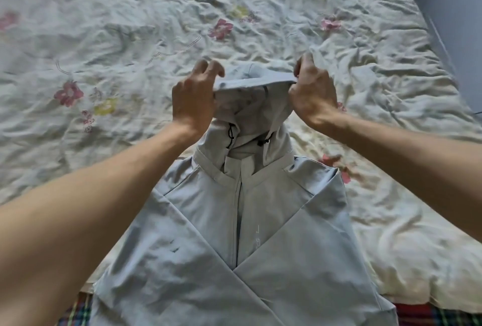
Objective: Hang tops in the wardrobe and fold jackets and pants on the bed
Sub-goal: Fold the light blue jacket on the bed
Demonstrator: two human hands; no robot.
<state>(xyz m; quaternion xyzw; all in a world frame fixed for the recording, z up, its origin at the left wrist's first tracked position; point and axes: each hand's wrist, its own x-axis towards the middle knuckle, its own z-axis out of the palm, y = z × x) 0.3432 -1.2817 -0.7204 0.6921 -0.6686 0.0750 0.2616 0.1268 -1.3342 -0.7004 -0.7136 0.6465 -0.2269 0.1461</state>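
A pale grey hooded jacket (208, 221) lies face up on the bed, zipped, with both sleeves folded across its front so that they cross near the hem. Its hood (254, 96) is lifted off the sheet. My left hand (194, 96) pinches the hood's brim at its left corner. My right hand (311, 91) pinches the brim at its right corner. Black drawcord toggles show at the collar.
The bed carries a crumpled pale sheet (130, 38) with pink and yellow flowers, spreading far beyond the jacket on all sides. A plaid blanket edge (430, 312) shows at the near rim. A grey wall or floor strip (456, 25) lies at the far right.
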